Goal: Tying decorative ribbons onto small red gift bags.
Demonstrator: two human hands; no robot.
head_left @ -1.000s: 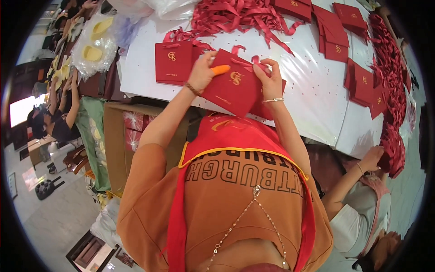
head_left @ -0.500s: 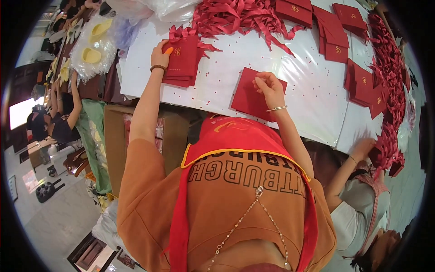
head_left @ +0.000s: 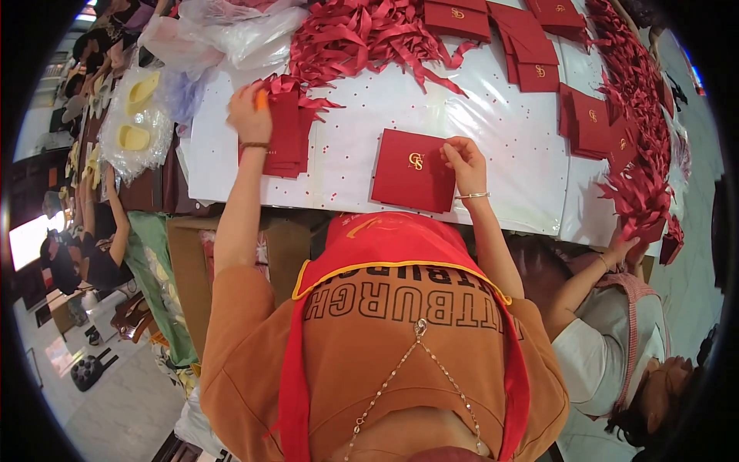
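A flat red square packet (head_left: pixel 412 173) with a gold emblem lies near the table's front edge, other red edges showing beneath it. At its right side my right hand (head_left: pixel 466 163) pinches the packet's edge between thumb and fingers; a thin bangle circles the wrist. Farther left, my left hand (head_left: pixel 250 112) is over the upper left of a stack of similar red packets (head_left: pixel 286 138). It wears an orange cover on one digit and a brown bead bracelet. Those fingers are bent and smeared by motion, so their grip is unclear. Red ribbons (head_left: pixel 315 102) trail over the stack's top.
A big heap of red ribbons (head_left: pixel 369 46) covers the far middle of the white table (head_left: pixel 346 169). Several piles of red packets (head_left: pixel 589 123) stand at right, by more ribbons (head_left: pixel 639 85). At left are yellow shoes (head_left: pixel 132 138) in plastic. A co-worker's hand (head_left: pixel 620 250) is lower right.
A plain red face lay before my right hand; now an emblem face shows there, and that hand is at its right edge. My left hand has shifted around the stack. The whole view has shifted.
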